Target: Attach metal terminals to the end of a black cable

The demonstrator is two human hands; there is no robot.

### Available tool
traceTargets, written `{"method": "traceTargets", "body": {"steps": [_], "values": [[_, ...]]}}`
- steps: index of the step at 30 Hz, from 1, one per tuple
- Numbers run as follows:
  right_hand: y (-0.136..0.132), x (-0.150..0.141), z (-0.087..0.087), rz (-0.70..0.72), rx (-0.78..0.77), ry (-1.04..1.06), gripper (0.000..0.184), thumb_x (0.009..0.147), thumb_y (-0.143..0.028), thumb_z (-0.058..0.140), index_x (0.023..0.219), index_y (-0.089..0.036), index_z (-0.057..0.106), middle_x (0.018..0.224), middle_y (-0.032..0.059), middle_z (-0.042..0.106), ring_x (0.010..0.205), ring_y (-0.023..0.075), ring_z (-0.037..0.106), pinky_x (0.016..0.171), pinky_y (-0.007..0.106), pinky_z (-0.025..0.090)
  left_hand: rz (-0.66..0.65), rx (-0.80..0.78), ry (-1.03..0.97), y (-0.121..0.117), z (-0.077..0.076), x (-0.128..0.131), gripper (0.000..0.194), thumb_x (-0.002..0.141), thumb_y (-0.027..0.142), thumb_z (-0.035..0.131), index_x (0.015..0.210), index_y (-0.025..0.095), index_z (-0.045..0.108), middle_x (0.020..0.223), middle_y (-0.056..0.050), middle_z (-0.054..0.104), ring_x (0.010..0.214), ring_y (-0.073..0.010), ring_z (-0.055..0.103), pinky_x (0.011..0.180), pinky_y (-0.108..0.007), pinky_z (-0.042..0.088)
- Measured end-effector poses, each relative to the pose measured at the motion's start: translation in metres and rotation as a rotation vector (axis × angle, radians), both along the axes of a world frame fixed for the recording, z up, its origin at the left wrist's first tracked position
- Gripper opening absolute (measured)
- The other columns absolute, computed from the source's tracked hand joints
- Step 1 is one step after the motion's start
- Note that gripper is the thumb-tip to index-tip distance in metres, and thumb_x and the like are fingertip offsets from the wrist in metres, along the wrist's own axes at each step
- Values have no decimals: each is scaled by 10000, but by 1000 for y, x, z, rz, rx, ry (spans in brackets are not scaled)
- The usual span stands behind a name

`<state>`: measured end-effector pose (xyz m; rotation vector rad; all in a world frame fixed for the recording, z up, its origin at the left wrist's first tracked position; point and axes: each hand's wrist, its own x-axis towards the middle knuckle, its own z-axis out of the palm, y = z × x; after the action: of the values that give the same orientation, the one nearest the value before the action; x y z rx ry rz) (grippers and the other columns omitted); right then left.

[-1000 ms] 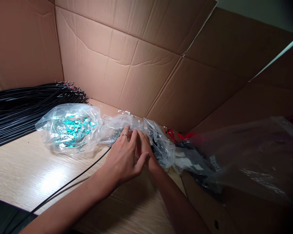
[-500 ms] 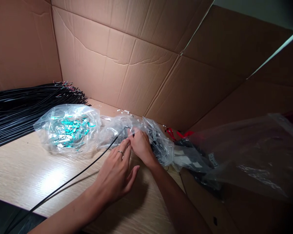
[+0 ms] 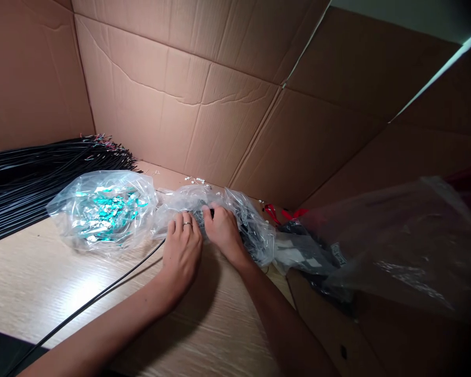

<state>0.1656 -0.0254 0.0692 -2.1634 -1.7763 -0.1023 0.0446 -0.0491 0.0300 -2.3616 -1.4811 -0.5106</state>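
My left hand (image 3: 182, 243), with a ring on one finger, is closed where a thin black cable (image 3: 129, 271) passes beneath it. The cable runs from the lower left across the table, and its end is hidden behind the fingers. Just to the right, my right hand (image 3: 223, 228) pinches a small black piece (image 3: 211, 212), too small to name. Both hands are at the front of an open clear plastic bag (image 3: 172, 201) that holds many small dark parts.
On the left, a clear bag of teal-and-silver pieces (image 3: 110, 209) sits on the wooden table (image 3: 31, 283). Behind it lies a bundle of black cables (image 3: 19, 183). A bag of black parts (image 3: 255, 230) stands right of my hands. Cardboard walls (image 3: 141, 68) enclose the table.
My left hand has drawn back slightly to the left from my right hand, its fingers now curled over the cable. The cable's end has dropped out of sight. The camera view shifted slightly.
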Motion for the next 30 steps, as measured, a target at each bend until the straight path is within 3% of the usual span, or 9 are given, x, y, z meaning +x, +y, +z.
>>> {"method": "traceTargets", "body": {"steps": [3, 12, 17, 26, 30], "values": [[-1, 0, 1, 4, 3, 8, 356, 1094, -337, 472, 1038, -143, 765, 1001, 160, 816, 894, 250, 754, 764, 297, 417, 45, -64, 9, 5, 6, -3, 414, 979, 13, 357, 1174, 13, 722, 1114, -230, 711, 1012, -307, 636, 849, -409, 532], [-3, -2, 4, 22, -7, 31, 373, 1099, -335, 461, 1048, -132, 770, 1012, 172, 812, 914, 254, 756, 784, 299, 435, 87, -368, -53, 18, 20, -5, 390, 961, -17, 387, 1136, -13, 736, 1116, -279, 719, 1101, -367, 673, 861, -405, 516], [-4, 0, 3, 30, 4, 23, 391, 1099, -350, 454, 1017, -139, 773, 990, 166, 811, 889, 258, 755, 756, 308, 425, 78, -458, -66, 30, 20, -1, 429, 937, -61, 369, 1035, 50, 772, 990, -237, 760, 911, -320, 761, 723, -352, 550], [-5, 0, 4, 33, -5, 30, 395, 1101, -341, 448, 1024, -131, 773, 991, 167, 811, 894, 260, 753, 766, 310, 435, 115, -397, -155, 44, 18, -2, 388, 972, 23, 367, 990, 78, 751, 955, -214, 766, 849, -296, 755, 680, -340, 528], [-8, 0, 8, 46, -20, 29, 399, 1103, -346, 441, 1022, -132, 768, 993, 165, 810, 894, 262, 755, 759, 317, 434, 86, -306, -191, 47, 6, -4, 387, 1004, 66, 345, 1058, 69, 729, 1033, -221, 741, 1033, -307, 704, 797, -357, 527]]}}
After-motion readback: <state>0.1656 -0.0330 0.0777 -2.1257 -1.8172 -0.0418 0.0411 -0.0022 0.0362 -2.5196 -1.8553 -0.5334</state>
